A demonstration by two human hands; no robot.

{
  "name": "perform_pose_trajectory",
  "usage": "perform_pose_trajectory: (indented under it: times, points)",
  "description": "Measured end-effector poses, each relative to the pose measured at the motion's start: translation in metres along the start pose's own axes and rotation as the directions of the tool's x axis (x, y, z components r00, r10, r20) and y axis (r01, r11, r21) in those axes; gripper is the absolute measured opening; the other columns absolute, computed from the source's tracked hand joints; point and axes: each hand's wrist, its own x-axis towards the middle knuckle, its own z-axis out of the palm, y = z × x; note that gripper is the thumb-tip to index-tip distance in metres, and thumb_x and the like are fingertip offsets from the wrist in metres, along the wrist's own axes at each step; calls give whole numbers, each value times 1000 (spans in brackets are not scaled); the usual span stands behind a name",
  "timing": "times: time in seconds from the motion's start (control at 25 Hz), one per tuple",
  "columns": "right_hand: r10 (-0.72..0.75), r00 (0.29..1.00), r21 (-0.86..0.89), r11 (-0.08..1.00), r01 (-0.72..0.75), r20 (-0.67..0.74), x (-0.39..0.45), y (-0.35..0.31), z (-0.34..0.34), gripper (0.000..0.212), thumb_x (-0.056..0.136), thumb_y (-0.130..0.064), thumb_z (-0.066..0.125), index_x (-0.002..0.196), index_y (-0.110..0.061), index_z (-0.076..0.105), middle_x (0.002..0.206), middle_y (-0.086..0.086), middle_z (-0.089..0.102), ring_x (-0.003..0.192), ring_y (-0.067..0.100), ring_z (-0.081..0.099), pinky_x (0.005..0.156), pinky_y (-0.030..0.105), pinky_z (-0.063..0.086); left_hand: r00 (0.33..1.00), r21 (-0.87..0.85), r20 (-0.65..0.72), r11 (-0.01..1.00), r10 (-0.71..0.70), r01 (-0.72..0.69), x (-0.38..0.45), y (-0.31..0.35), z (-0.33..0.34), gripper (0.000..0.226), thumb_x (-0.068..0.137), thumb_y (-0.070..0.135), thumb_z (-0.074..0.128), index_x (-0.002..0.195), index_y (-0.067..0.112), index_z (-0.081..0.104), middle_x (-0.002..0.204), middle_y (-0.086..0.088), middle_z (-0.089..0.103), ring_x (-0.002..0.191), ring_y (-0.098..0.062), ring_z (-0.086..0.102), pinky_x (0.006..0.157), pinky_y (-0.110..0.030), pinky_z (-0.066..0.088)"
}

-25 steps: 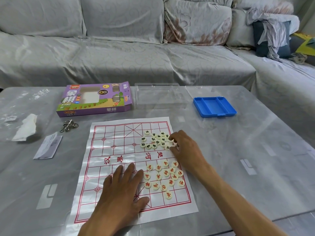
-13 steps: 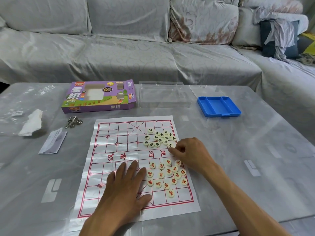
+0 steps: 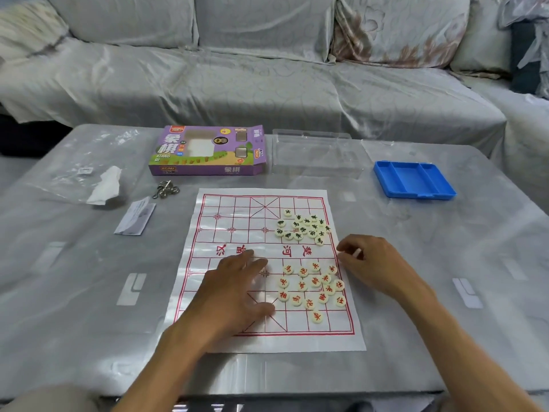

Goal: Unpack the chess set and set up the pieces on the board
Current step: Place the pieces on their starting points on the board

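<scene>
A: What's the box saying?
B: "XIANG QI", lying beyond the board.
A: Hands?
B: Left hand is pressing spread on the board; right hand is pinching a piece off its right edge.

One board, fifteen red-lettered pieces, roughly fifteen green-lettered pieces (clustered, overlapping), two hands.

Grey table carries board, purple box, blue tray.
</scene>
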Motion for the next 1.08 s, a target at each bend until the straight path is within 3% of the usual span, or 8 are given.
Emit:
perform_pose_trajectory:
  times: [0.12,0.24,0.4,0.56,0.68,0.84,1.0,1.08]
  points:
    - [24,999,-79,997,-21,41,-29,7,-5,28,99,-39,49,126,-34,55,129,-12,56,105,7,55,88,25,45,998,95,33,994,-57,53,-3,-15,10,93,73,80,52,149,46,10,161,15,-12,148,-17,-15,119,-49,-3]
    - [20,1000,-55,998,-21,-14,-61,9,-6,26,98,-40,50,123,-35,54,132,-15,53,111,7,53,83,21,41,989,150,133,988,-69,49,-6,-13,22,104,70,88,41,149,45,-12,154,13,-33,142,-19,-33,116,-55,-13]
    - [2,991,48,999,5,-137,-72,1,0,16,93,-41,57,109,-40,53,127,-18,57,99,5,55,75,19,45,990,128,130,991,-46,29,7,-4,24,105,70,89,39,149,45,-12,154,13,-34,141,-18,-34,116,-55,-13]
    - [35,989,16,999,-33,-141,-64,-5,23,50,91,-55,53,136,-37,39,148,-13,40,127,12,46,100,37,45,994,154,107,988,-34,17,0,-4,14,101,74,85,41,151,41,-6,157,8,-29,142,-19,-32,115,-52,-13]
    - [80,990,-53,995,-87,-117,-56,-8,52,85,83,-74,45,148,-34,9,162,-5,9,148,23,16,117,46,21,994,252,91,967,-52,28,-7,-25,-11,96,77,77,50,152,40,2,161,7,-19,147,-20,-20,118,-51,-1]
    - [27,989,-99,994,-42,-144,-54,-19,80,102,77,-86,26,152,-28,-12,162,-1,-14,150,22,-10,119,39,-4,969,204,240,979,-64,14,-15,-49,-29,95,75,68,63,150,41,10,162,12,-5,149,-11,-3,117,-39,22]
    - [-125,983,-140,985,106,-135,-54,-36,99,96,77,-86,12,151,-32,-17,159,-9,-22,148,13,-16,121,34,-6,982,184,183,983,-35,1,-8,-46,-30,91,68,62,71,143,39,26,156,13,15,143,-12,17,106,-36,38]
    - [-149,981,-120,984,134,-122,-45,-43,99,94,79,-85,16,151,-34,-16,157,-13,-24,147,10,-17,122,35,-3,986,184,166,983,-26,-5,-5,-45,-30,88,66,61,72,139,38,30,150,14,22,139,-13,23,103,-36,41]
